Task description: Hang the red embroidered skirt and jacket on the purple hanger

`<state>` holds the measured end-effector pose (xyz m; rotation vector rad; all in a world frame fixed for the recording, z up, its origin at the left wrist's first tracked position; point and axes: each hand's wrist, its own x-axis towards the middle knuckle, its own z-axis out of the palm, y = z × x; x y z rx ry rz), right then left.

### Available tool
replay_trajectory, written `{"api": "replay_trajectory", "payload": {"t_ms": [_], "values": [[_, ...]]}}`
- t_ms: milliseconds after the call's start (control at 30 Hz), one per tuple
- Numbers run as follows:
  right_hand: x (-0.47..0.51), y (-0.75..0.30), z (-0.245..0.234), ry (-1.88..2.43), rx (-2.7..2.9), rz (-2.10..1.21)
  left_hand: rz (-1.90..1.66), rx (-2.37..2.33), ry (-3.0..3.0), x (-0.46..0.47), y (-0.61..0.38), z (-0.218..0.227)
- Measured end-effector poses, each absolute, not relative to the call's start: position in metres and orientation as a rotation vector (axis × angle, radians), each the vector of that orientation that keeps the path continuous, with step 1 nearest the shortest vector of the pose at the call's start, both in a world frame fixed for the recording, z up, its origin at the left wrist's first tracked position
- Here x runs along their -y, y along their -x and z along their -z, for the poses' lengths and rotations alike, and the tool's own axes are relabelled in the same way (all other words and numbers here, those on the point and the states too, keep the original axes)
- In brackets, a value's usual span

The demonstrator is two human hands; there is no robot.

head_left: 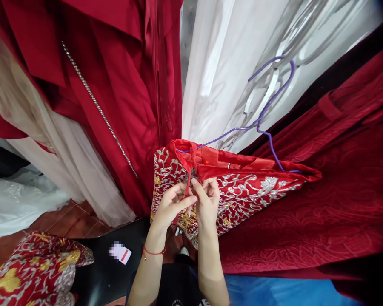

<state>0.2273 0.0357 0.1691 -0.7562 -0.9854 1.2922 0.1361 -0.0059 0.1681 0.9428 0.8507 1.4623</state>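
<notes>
both hands — left hand [170, 206] and right hand [207, 202] — have their fingers pinched on a thin red tie [191, 172] of the embroidered red garment [242, 187], which hangs from a purple hanger [261, 117] among dresses — so the tie stays taut.

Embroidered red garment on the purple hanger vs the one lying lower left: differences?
The garment on the hanger hangs from a purple hanger; the floor garment lies crumpled on the floor. The left hand and right hand pinch the hung one's red tie; nothing touches the other. Both are red with silver and gold embroidery.
</notes>
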Motion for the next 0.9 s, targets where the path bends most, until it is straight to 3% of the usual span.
{"api": "replay_trajectory", "payload": {"t_ms": [500,733,900], "values": [[-0.01,-0.218,-0.162,0.729,1.021,-1.392,-1.398,-0.876,-1.111,0.023,-0.111,-0.172],[-0.016,-0.243,-0.16,0.809,1.441,-0.921,-1.39,-0.975,-1.18,0.022,-0.099,-0.167],[-0.021,-0.27,-0.156,0.821,1.487,-0.928,-1.45,-1.089,-1.179,0.017,-0.099,-0.162]]}}
